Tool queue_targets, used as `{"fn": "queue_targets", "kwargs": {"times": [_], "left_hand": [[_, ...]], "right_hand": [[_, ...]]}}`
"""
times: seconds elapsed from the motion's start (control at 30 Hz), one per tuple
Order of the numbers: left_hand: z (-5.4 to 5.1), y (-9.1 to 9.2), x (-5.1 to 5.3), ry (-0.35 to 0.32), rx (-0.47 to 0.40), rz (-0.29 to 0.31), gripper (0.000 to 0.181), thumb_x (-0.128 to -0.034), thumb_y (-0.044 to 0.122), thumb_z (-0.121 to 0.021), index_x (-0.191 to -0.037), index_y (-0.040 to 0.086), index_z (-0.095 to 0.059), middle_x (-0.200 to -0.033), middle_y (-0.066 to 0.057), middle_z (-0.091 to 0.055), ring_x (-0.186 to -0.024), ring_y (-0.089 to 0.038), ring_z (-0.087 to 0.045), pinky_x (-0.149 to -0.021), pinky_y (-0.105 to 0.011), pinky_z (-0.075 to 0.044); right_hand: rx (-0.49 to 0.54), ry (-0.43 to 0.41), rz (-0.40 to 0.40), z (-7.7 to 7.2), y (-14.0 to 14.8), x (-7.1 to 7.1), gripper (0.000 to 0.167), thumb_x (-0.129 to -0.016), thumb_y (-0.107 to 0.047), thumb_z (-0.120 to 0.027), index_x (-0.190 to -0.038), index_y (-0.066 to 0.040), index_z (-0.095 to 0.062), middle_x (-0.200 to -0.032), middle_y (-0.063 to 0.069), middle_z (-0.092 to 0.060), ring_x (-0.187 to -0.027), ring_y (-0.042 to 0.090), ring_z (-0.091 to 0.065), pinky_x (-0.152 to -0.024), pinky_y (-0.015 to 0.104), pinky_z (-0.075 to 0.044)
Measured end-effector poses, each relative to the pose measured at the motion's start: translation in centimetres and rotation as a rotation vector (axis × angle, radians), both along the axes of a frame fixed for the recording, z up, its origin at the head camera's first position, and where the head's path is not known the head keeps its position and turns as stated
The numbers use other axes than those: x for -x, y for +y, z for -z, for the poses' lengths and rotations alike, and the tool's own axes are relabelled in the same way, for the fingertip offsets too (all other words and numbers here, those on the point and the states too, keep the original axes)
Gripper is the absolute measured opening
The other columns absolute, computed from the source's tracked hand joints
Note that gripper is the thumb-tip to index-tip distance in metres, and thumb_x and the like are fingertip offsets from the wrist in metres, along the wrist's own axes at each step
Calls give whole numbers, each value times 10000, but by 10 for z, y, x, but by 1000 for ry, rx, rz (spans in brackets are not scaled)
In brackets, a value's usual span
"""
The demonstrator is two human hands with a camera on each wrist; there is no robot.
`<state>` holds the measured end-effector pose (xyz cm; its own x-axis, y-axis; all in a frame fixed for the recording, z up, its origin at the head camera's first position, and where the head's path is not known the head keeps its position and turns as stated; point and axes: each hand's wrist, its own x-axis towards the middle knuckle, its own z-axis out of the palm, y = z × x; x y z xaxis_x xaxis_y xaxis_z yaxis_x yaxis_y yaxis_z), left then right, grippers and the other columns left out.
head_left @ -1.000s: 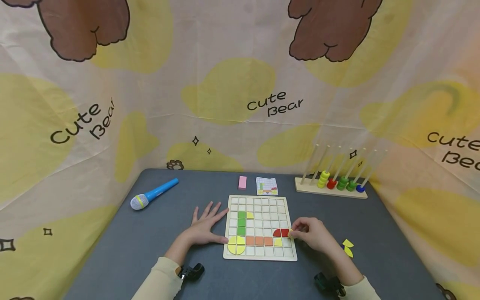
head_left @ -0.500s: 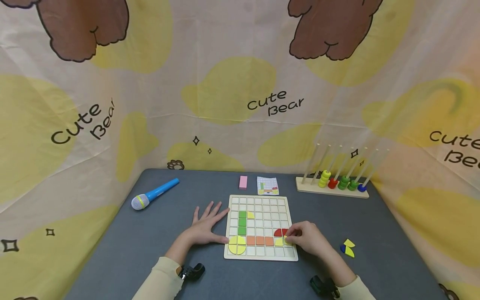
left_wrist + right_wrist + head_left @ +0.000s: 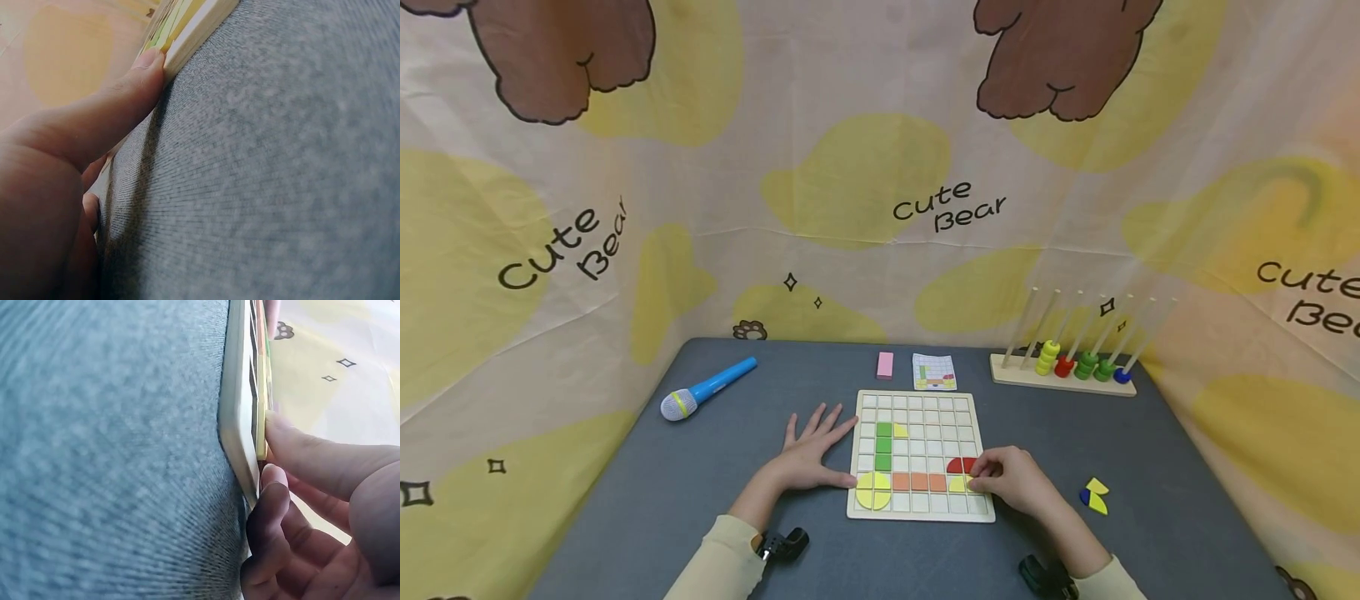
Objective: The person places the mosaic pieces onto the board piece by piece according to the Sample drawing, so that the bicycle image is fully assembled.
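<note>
A wooden grid board (image 3: 921, 517) lies flat on the table. Coloured tiles sit on it: green squares (image 3: 883, 445), a yellow circle of quarter pieces (image 3: 873, 492), orange squares (image 3: 918, 482), red pieces (image 3: 961, 465) and single yellow quarter pieces. My left hand (image 3: 807, 457) spreads its fingers along the board's left edge, thumb and index touching it. At the right side, my right hand (image 3: 1013, 481) pinches a yellow quarter-circle tile (image 3: 262, 447) low over the board, below the red pieces. The thumb lies on this tile in the right wrist view; fingers hide part of it.
Loose yellow tiles (image 3: 1097, 503) and a blue one (image 3: 1084, 497) lie right of the right hand. Behind the board are a pink block (image 3: 885, 365) and a pattern card (image 3: 934, 372). A bead peg stand (image 3: 1060, 383) is back right, a toy microphone (image 3: 709, 388) back left.
My right hand has moved slightly left and toward me, bringing the yellow tile from the board's right edge to beside another yellow piece. The left hand has stayed still.
</note>
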<state>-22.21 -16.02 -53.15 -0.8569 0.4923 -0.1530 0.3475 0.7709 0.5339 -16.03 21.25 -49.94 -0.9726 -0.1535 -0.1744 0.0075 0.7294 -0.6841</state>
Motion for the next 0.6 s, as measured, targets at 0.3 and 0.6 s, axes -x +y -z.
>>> {"fn": "queue_targets", "kwargs": {"times": [0.3,0.6], "left_hand": [[0,-1,0,-8,0,-2,1071,-741,758,-716,-1611,350,-244,-1711,-27,-101,-1575,-347,52,-1139,-702,154],[-1,0,0,-14,1,-6,1068,-740,754,-719,-1610,349,-250,-1711,-24,-100,-1576,-341,53,-1143,-696,157]], "right_hand": [[-22,-14,-2,4,5,0,209,-754,-234,-898,-819,-158,-714,-720,-19,-577,-707,157,-515,-608,250,-408],[14,-9,7,-2,26,-1,208,-795,-244,-869,-930,-144,-747,-760,-10,-595,-720,162,-527,-600,242,-429]]}}
